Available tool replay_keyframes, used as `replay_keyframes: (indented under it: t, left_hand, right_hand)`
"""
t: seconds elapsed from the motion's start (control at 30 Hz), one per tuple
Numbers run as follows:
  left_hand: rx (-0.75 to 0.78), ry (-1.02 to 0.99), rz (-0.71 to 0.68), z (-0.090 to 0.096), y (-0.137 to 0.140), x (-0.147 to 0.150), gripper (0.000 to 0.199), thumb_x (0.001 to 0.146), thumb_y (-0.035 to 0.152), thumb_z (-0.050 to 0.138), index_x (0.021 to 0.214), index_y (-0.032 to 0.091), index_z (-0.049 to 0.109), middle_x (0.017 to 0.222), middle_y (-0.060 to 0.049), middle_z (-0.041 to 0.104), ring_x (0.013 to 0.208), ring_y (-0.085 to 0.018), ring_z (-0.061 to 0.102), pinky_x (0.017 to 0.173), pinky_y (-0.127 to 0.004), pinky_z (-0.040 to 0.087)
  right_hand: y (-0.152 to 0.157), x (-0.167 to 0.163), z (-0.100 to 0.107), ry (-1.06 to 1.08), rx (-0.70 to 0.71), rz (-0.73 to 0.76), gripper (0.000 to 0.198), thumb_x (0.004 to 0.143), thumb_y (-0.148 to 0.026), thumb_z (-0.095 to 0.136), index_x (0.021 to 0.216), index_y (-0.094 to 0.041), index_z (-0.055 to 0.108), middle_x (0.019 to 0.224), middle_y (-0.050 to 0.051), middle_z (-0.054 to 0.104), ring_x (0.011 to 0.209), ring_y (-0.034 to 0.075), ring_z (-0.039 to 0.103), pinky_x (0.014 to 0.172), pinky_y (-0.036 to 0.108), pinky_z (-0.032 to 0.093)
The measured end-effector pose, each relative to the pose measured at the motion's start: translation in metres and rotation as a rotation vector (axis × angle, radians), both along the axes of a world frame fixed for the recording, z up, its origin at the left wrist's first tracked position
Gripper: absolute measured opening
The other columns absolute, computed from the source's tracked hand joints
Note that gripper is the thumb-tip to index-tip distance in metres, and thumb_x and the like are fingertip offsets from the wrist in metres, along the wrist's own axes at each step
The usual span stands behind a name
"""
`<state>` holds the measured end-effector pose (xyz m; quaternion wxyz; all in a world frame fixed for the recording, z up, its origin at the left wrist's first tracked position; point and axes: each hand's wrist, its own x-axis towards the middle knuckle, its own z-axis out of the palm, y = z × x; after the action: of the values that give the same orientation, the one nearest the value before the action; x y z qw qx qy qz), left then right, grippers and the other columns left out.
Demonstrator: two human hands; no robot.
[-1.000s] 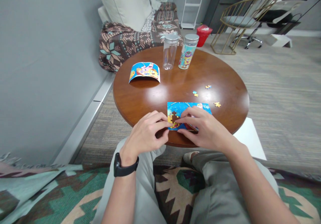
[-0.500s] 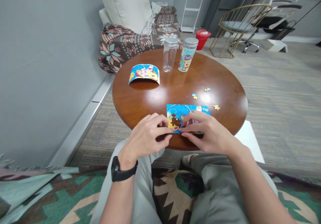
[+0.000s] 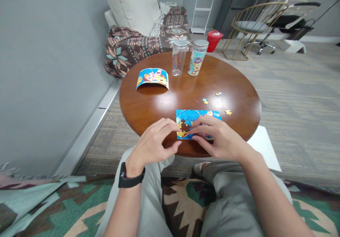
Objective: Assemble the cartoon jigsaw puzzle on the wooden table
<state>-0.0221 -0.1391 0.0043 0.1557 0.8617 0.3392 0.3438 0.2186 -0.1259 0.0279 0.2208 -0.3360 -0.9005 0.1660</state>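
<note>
A jigsaw puzzle [image 3: 187,114] with a blue cartoon picture lies near the front edge of the round table. Brown wood shows through a gap in its left part. My left hand [image 3: 156,141] is at the puzzle's left edge, thumb and fingers apart, with nothing seen between them. Over the right part rests my right hand [image 3: 221,137], its fingertips near the gap and lower edge, thumb spread from the fingers. It hides much of that side. Beyond lie three loose bits: a blue-and-yellow puzzle piece [image 3: 205,101], a small puzzle piece [image 3: 218,94] and a yellow puzzle piece [image 3: 228,112].
A curved picture sheet [image 3: 152,76] stands on the wooden table [image 3: 148,111] at the left. Toward the back are a clear jar [image 3: 178,60] and a printed jar [image 3: 197,60], both with silver lids. A red bin [image 3: 214,41] and gold chair [image 3: 243,35] are on the floor behind.
My left fingers have lifted off the puzzle's lower left corner and spread from the thumb. The right hand stays over the puzzle, its fingers slightly shifted.
</note>
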Motion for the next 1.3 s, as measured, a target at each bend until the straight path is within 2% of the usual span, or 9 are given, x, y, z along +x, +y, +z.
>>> replay_keyframes:
  t: [0.07, 0.13, 0.23, 0.3, 0.4, 0.43, 0.6, 0.87, 1.3]
  left_hand:
    - [0.025, 0.011, 0.034, 0.009, 0.001, 0.001, 0.006, 0.088, 0.013, 0.058, 0.093, 0.016, 0.060, 0.094, -0.005, 0.066, 0.088, -0.017, 0.061, 0.079, -0.031, 0.051]
    - [0.109, 0.146, 0.106, 0.021, 0.010, 0.006, 0.007, 0.089, 0.012, 0.055, 0.086, 0.016, 0.059, 0.088, -0.005, 0.065, 0.082, -0.018, 0.059, 0.075, -0.032, 0.048]
    - [0.353, 0.429, 0.225, 0.036, 0.038, 0.022, 0.012, 0.093, 0.014, 0.050, 0.085, 0.015, 0.059, 0.086, -0.008, 0.064, 0.084, -0.023, 0.059, 0.074, -0.037, 0.042]
    - [0.512, 0.565, 0.196, 0.037, 0.064, 0.034, 0.018, 0.096, 0.014, 0.044, 0.089, 0.014, 0.061, 0.089, -0.011, 0.064, 0.087, -0.025, 0.058, 0.075, -0.039, 0.039]
    - [0.650, 0.708, 0.001, 0.026, 0.096, 0.043, 0.029, 0.100, 0.015, 0.035, 0.092, 0.015, 0.063, 0.085, -0.010, 0.063, 0.083, -0.024, 0.057, 0.071, -0.037, 0.034]
    - [0.662, 0.732, -0.037, 0.021, 0.103, 0.044, 0.031, 0.101, 0.015, 0.034, 0.092, 0.015, 0.064, 0.083, -0.009, 0.063, 0.082, -0.024, 0.056, 0.071, -0.037, 0.033]
    - [0.623, 0.705, 0.058, 0.009, 0.109, 0.042, 0.033, 0.101, 0.012, 0.033, 0.094, 0.014, 0.066, 0.084, -0.011, 0.063, 0.081, -0.022, 0.055, 0.072, -0.037, 0.031]
    - [0.645, 0.692, 0.121, 0.013, 0.106, 0.041, 0.026, 0.098, 0.013, 0.041, 0.096, 0.014, 0.067, 0.085, -0.011, 0.064, 0.082, -0.024, 0.055, 0.070, -0.037, 0.031]
    - [0.638, 0.649, 0.097, 0.013, 0.102, 0.043, 0.031, 0.099, 0.008, 0.035, 0.095, 0.014, 0.065, 0.087, -0.011, 0.063, 0.086, -0.023, 0.054, 0.071, -0.037, 0.031]
  right_hand:
    - [0.003, 0.001, -0.002, 0.023, 0.017, -0.001, 0.018, 0.094, -0.020, 0.053, 0.097, -0.019, 0.071, 0.096, 0.009, 0.068, 0.092, 0.022, 0.062, 0.080, 0.037, 0.051]
    - [0.007, 0.001, -0.004, 0.057, 0.052, -0.025, 0.017, 0.095, -0.020, 0.052, 0.095, -0.019, 0.069, 0.094, 0.008, 0.068, 0.090, 0.022, 0.062, 0.080, 0.037, 0.049]
    - [0.008, -0.007, -0.007, 0.179, 0.139, -0.127, 0.017, 0.096, -0.021, 0.049, 0.101, -0.019, 0.065, 0.093, 0.009, 0.066, 0.088, 0.023, 0.060, 0.079, 0.038, 0.048]
    - [0.005, -0.018, -0.010, 0.290, 0.186, -0.192, 0.019, 0.097, -0.020, 0.046, 0.106, -0.018, 0.062, 0.095, 0.010, 0.065, 0.090, 0.024, 0.060, 0.080, 0.038, 0.048]
    - [-0.004, -0.037, -0.013, 0.326, 0.170, -0.163, 0.025, 0.097, -0.017, 0.043, 0.113, -0.019, 0.061, 0.102, 0.011, 0.064, 0.099, 0.025, 0.059, 0.085, 0.041, 0.049]
    - [-0.007, -0.043, -0.014, 0.311, 0.142, -0.151, 0.027, 0.096, -0.017, 0.043, 0.116, -0.019, 0.061, 0.104, 0.012, 0.064, 0.101, 0.026, 0.059, 0.086, 0.041, 0.049]
    - [-0.017, -0.068, -0.014, 0.300, 0.028, -0.135, 0.036, 0.098, -0.022, 0.042, 0.131, -0.016, 0.055, 0.100, 0.010, 0.062, 0.095, 0.023, 0.059, 0.088, 0.041, 0.050]
    - [-0.015, -0.097, -0.012, 0.317, -0.071, -0.197, 0.031, 0.097, -0.019, 0.043, 0.121, -0.017, 0.062, 0.096, 0.007, 0.060, 0.091, 0.021, 0.058, 0.088, 0.036, 0.049]
    - [-0.008, -0.105, -0.014, 0.386, -0.087, -0.199, 0.031, 0.094, -0.015, 0.041, 0.112, -0.018, 0.065, 0.098, 0.008, 0.063, 0.096, 0.022, 0.060, 0.091, 0.037, 0.049]
